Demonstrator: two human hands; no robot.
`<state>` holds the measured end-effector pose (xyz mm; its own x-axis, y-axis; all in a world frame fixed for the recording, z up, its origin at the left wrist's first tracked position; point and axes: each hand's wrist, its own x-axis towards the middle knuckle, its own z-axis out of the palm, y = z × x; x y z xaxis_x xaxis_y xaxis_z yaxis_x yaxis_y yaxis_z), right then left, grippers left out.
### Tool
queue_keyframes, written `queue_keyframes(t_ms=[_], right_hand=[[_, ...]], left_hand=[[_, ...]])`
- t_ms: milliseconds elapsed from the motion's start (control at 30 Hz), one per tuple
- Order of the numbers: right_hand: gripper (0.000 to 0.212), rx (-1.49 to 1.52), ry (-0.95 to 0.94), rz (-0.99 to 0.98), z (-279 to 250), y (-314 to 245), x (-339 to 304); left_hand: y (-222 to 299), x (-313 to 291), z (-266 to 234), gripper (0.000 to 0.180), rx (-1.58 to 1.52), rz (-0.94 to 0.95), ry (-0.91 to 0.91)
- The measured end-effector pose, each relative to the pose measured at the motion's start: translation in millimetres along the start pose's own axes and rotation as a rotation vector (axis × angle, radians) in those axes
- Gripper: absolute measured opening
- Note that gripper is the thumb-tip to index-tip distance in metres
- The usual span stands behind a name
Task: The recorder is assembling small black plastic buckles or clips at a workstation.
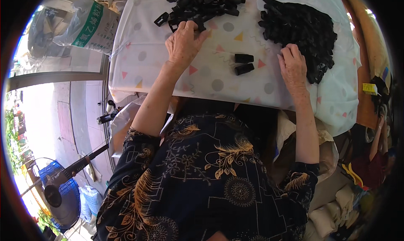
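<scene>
Small black plastic parts with cut-out openings lie in a loose pile (206,3) at the far middle of the table. My left hand (184,45) is at this pile's near edge, thumb and fingers closed around one black plastic part (199,25). To the right, a larger, denser heap of black parts (301,24) stretches toward me. Against its near left side rests my right hand (293,68), fingers curled; whatever they hold is hidden. Between my hands, two black plastic parts (244,63) lie side by side, apart from both piles.
A pale plastic cover (147,68) with coloured triangles and grey dots drapes the table. White plastic sacks (90,26) stand at the far left. A blue-bladed fan (54,194) is at lower left. Another person's arm (376,138) shows at the right edge, near a yellow box (370,88).
</scene>
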<state>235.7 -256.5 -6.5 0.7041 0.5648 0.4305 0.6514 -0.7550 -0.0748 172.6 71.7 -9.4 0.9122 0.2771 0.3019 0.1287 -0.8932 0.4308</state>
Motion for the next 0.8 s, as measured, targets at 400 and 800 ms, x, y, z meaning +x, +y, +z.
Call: queue_keyframes(t_ms=[400,800], right_hand=[[0.019,0.749,-0.110,0.440,-8,-13,-4],[0.031,0.312,-0.045,0.084,-4,-3,-17]], left_hand=[[1,-10,2,0.021,-0.071,0.009,-0.016],[74,14,30,0.025,-0.190,0.532,-0.311]])
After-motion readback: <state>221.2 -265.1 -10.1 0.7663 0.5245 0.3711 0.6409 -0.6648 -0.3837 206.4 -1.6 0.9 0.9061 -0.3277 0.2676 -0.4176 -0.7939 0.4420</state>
